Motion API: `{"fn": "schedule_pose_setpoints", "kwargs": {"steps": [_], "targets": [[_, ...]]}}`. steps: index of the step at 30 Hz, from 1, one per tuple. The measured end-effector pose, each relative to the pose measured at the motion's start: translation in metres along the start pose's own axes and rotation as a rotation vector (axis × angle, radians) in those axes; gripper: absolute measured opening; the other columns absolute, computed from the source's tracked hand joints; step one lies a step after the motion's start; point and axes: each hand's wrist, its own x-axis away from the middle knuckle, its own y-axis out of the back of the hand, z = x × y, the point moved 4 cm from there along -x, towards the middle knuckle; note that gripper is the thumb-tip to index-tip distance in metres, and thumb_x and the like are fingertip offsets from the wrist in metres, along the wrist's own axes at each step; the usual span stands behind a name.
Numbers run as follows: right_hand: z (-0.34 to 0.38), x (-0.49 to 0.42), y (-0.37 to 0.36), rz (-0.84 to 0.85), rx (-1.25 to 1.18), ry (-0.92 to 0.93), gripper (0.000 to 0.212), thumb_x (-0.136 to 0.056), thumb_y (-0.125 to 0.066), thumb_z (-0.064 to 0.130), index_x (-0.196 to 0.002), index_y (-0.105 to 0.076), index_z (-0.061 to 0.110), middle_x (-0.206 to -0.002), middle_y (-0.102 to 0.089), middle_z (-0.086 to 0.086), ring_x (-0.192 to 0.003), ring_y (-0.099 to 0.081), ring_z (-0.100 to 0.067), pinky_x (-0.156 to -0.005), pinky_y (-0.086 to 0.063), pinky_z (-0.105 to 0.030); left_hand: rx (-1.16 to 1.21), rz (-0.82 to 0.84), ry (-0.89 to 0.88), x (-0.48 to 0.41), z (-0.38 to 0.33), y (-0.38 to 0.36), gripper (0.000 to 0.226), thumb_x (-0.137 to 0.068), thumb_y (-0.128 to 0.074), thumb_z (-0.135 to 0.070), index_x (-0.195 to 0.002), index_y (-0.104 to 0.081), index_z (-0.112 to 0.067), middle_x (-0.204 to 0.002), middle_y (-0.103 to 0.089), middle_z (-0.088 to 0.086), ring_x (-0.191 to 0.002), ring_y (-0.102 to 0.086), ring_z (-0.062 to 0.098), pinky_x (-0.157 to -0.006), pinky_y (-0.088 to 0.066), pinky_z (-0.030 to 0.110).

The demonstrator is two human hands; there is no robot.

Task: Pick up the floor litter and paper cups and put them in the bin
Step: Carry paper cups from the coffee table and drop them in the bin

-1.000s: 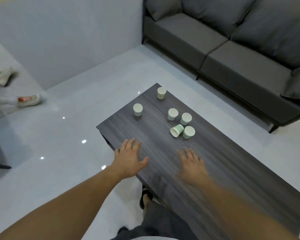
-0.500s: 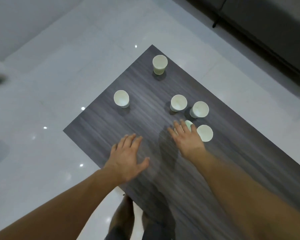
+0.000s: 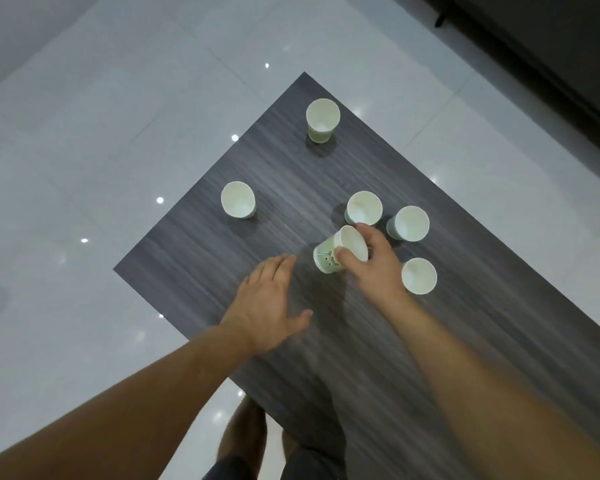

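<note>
right hand point(image 3: 374, 268) gripping tilted paper cup point(image 3: 340, 252), left hand point(image 3: 267, 303) spread flat beside

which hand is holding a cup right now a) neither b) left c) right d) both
c: the right hand has its fingers and thumb curled round a tilted paper cup, while the left hand is spread flat over the table and holds nothing.

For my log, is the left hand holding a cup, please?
No, the left hand is open and empty, while the right hand grips a cup.
</note>
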Motion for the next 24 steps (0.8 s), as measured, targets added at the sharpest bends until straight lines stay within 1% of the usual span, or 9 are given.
{"fn": "schedule_pose_setpoints", "kwargs": {"steps": [1, 3, 6, 9, 11, 14, 16, 18, 24], "targets": [[0.004, 0.006, -0.005, 0.033, -0.166, -0.066, 0.036, -0.083, -0.074, 0.025, -0.109, -0.054, 0.038, -0.108, -0.061, 0.014, -0.103, -0.061, -0.013, -0.091, -0.052, -0.032, 0.024, -0.029, -0.017, -0.003, -0.004, 0.006, 0.095, -0.080, -0.064, -0.054, -0.151, -0.013, -0.017, -0.155, -0.022, 0.002, -0.142, -0.018, 0.017, -0.118, -0.020, 0.037], [0.010, 0.018, -0.013, 0.144, -0.270, -0.123, 0.031, -0.088, -0.071, 0.017, -0.114, -0.057, 0.027, -0.110, -0.066, 0.002, -0.104, -0.064, -0.019, -0.095, -0.052, -0.043, 0.079, -0.057, -0.039, -0.009, -0.012, 0.016, 0.096, -0.078, -0.068, -0.049, -0.151, -0.016, -0.015, -0.153, -0.026, 0.003, -0.140, -0.023, 0.018, -0.117, -0.021, 0.033], [0.009, 0.036, -0.027, 0.320, -0.301, -0.138, 0.036, -0.086, -0.072, 0.015, -0.117, -0.057, 0.026, -0.114, -0.066, -0.004, -0.102, -0.066, -0.014, -0.085, -0.055, -0.030, 0.141, 0.006, -0.027, -0.017, -0.017, 0.019, 0.094, -0.078, -0.070, -0.044, -0.150, -0.018, -0.014, -0.148, -0.034, 0.005, -0.135, -0.034, 0.021, -0.112, -0.030, 0.033], [-0.002, 0.042, -0.023, 0.414, -0.283, -0.158, 0.046, -0.079, -0.077, 0.033, -0.121, -0.056, 0.030, -0.121, -0.064, -0.001, -0.108, -0.064, -0.010, -0.092, -0.052, -0.031, 0.176, 0.076, 0.010, -0.019, -0.019, 0.011, 0.089, -0.078, -0.069, -0.042, -0.149, -0.020, -0.016, -0.143, -0.040, 0.006, -0.127, -0.044, 0.021, -0.104, -0.039, 0.034], [-0.013, 0.033, 0.000, 0.246, -0.019, -0.040, 0.054, -0.078, -0.073, 0.051, -0.125, -0.056, 0.030, -0.125, -0.062, 0.007, -0.114, -0.060, -0.006, -0.099, -0.048, -0.032, 0.157, 0.073, 0.026, -0.017, -0.016, 0.003, 0.087, -0.079, -0.068, -0.041, -0.148, -0.021, -0.017, -0.139, -0.042, 0.006, -0.123, -0.046, 0.022, -0.103, -0.039, 0.033], [-0.038, 0.011, 0.054, -0.182, 0.638, 0.058, 0.072, -0.081, -0.071, 0.053, -0.138, -0.048, 0.017, -0.137, -0.051, -0.006, -0.126, -0.044, -0.025, -0.105, -0.039, -0.044, 0.118, 0.067, 0.100, -0.008, -0.004, -0.007, 0.094, -0.075, -0.070, -0.040, -0.149, -0.014, -0.023, -0.132, -0.043, 0.005, -0.116, -0.048, 0.023, -0.099, -0.043, 0.038], [-0.064, 0.000, 0.076, -0.147, 0.924, -0.109, 0.089, -0.079, -0.070, 0.056, -0.148, -0.030, 0.017, -0.150, -0.032, -0.011, -0.137, -0.027, -0.033, -0.106, -0.033, -0.051, 0.096, 0.066, 0.125, 0.001, 0.004, -0.012, 0.098, -0.073, -0.070, -0.042, -0.149, -0.010, -0.028, -0.130, -0.044, 0.003, -0.113, -0.049, 0.022, -0.097, -0.046, 0.040], [-0.089, -0.008, 0.083, -0.020, 1.015, -0.228, 0.095, -0.080, -0.068, 0.057, -0.152, -0.017, 0.022, -0.154, -0.021, -0.010, -0.140, -0.022, -0.036, -0.104, -0.034, -0.053, 0.114, 0.053, 0.139, 0.012, 0.010, -0.015, 0.098, -0.074, -0.069, -0.044, -0.150, -0.010, -0.029, -0.132, -0.044, 0.002, -0.116, -0.048, 0.022, -0.098, -0.046, 0.040], [-0.087, -0.003, 0.047, 0.078, 0.942, -0.087, 0.069, -0.086, -0.066, 0.036, -0.143, -0.033, 0.017, -0.137, -0.036, -0.013, -0.118, -0.045, -0.039, -0.088, -0.045, -0.046, 0.140, -0.075, 0.194, 0.046, 0.026, -0.012, 0.085, -0.078, -0.069, -0.045, -0.146, -0.023, -0.023, -0.134, -0.048, 0.001, -0.118, -0.049, 0.021, -0.099, -0.045, 0.036]]}}
